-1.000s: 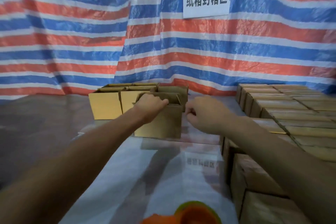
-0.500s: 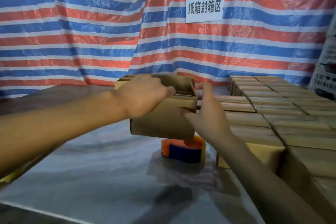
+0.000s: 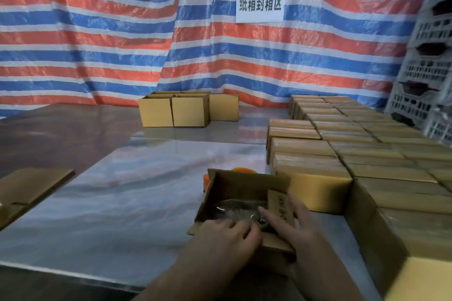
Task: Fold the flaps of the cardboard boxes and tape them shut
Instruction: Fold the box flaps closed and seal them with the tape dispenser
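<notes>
left hand (image 3: 227,236) grips the box (image 3: 244,186) rim — right hand (image 3: 297,223) flat on its flap

A white sign (image 3: 260,2) hung on the striped tarp (image 3: 122,32) reads 纸箱封箱区 in dark characters. The right flap (image 3: 278,204) of the open box (image 3: 244,186) carries dark print running along it, too blurred to read beyond a few strokes.

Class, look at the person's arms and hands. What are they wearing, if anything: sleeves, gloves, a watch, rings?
Nothing worn shows. The left hand and right hand are bare, without gloves. Both forearms are uncovered to the frame's edge, with no sleeves. No watch, bracelet or ring can be seen.
</notes>
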